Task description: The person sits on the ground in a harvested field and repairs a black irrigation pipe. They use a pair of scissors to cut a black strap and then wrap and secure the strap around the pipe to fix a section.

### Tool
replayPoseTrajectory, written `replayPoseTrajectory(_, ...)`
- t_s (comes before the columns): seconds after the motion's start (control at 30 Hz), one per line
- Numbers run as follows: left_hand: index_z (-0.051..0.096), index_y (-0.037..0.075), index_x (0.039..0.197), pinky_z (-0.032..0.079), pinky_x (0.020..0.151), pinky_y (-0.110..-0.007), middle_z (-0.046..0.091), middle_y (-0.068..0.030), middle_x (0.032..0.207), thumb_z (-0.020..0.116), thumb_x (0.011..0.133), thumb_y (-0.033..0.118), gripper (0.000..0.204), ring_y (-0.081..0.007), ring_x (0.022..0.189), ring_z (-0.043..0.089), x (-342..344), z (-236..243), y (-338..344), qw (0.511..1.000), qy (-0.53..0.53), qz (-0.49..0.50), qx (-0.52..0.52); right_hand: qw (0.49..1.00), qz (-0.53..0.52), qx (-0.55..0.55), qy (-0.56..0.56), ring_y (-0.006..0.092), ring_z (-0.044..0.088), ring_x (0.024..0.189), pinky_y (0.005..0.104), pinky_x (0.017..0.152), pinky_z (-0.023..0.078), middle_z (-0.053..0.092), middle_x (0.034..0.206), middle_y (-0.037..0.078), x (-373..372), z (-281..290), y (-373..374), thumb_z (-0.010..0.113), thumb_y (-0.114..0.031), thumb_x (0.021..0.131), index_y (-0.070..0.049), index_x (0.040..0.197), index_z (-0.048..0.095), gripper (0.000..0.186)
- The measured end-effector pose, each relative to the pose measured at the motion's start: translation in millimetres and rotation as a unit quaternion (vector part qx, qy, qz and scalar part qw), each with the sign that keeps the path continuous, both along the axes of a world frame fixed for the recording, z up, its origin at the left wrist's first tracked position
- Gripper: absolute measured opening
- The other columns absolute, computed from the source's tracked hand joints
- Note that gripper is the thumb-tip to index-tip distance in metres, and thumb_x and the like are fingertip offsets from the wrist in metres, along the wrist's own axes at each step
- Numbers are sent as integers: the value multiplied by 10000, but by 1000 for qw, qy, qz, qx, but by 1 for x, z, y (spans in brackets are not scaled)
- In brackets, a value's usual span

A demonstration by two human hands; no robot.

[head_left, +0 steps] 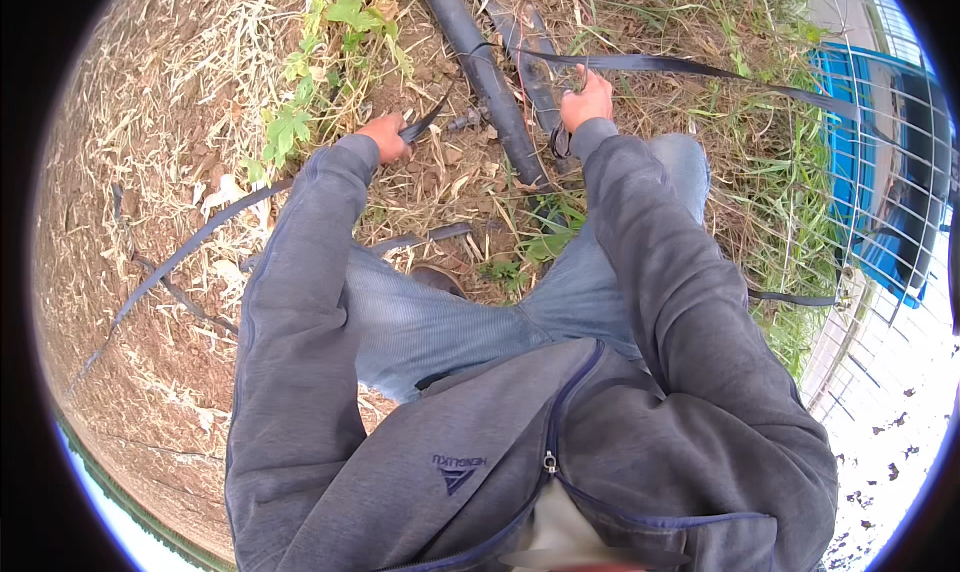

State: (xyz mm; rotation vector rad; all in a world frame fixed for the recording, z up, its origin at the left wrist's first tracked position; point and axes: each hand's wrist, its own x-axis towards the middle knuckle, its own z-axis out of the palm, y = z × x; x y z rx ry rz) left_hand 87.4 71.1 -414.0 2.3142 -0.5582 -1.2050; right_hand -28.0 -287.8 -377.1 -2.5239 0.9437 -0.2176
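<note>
My left hand (385, 138) is closed round a flat black drip tape (425, 122), and a short length of it sticks out toward the pipes. Two black pipes lie side by side on the soil: the longer pipe (482, 72) runs between my hands, and the second pipe (535, 72) passes just left of my right hand (588, 102). That hand is curled shut beside it; what its fingers hold is mostly hidden. A small dark loop (561, 144) hangs under it. Another flat tape (640, 64) stretches from the pipes past my right fingertips toward the fence.
Dry straw (180, 102) covers the soil on the left, where a tape (190, 237) trails away. A leafy green vine (290, 127) grows by my left hand. On the right stand grass, a wire fence (845, 172) and a blue object (850, 162). My knees are bent near the pipes.
</note>
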Motion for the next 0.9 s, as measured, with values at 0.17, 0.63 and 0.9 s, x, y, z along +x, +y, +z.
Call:
replayPoseTrajectory(0.17, 674, 17, 937, 504, 659, -367, 676, -105, 794, 812, 827, 302, 335, -194, 720, 638, 7, 5, -30, 997, -54, 23, 40, 897, -98, 429, 38, 290, 682, 904, 403, 836, 535, 698, 907, 107, -29, -23, -4, 687, -139, 855, -79, 1108, 667, 261)
replayPoseTrajectory(0.63, 731, 58, 1029, 516, 793, -396, 715, -141, 848, 730, 883, 257, 247, -260, 810, 678, 4, 3, -57, 989, -53, 74, -118, 778, -65, 525, 340, 316, 701, 806, 450, 627, 592, 627, 1099, 203, -39, 23, 55, 616, -184, 924, 60, 1295, 510, 457)
replayPoseTrajectory(0.9, 657, 15, 935, 518, 643, -365, 665, -101, 791, 642, 942, 189, 175, -203, 664, 655, 0, -53, -59, 986, -52, 105, -118, 789, -68, 507, 341, 297, 693, 824, 417, 645, 601, 621, 1089, 197, -40, 22, 68, 641, -234, 939, 54, 1237, 556, 423)
